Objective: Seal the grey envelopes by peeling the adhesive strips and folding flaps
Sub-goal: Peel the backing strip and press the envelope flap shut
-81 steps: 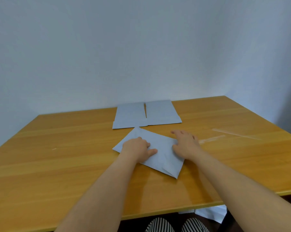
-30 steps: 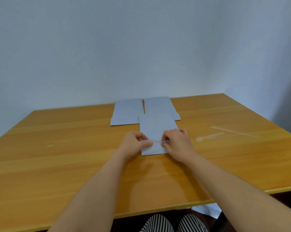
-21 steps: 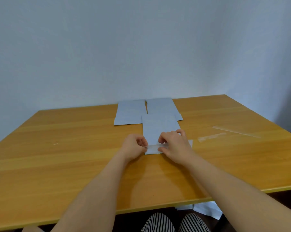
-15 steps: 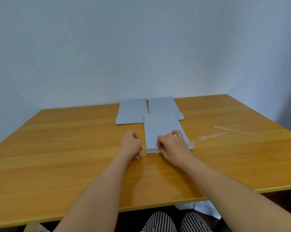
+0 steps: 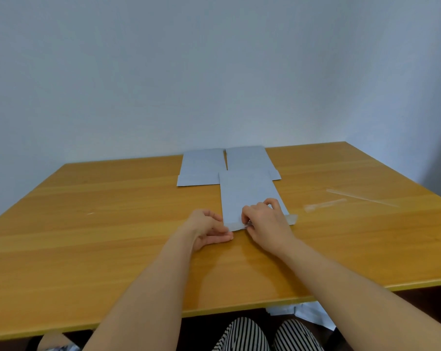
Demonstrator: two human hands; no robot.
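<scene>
Three grey envelopes are counted on the table [image 5: 113,224]: two far envelopes [image 5: 201,168] and a near envelope [image 5: 247,193], whose strip [image 5: 291,219] is pinched by the right hand [image 5: 267,224]. The left hand [image 5: 209,230] is loosely curled beside it. No writing is legible.

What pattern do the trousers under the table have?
Black and white stripes on the trousers, seen in the head view, the only one.

Right hand [image 5: 267,225] pinches the adhesive strip [image 5: 291,219] at the grey envelope [image 5: 249,196]'s near edge; left hand [image 5: 208,230] curls just beside it.
</scene>
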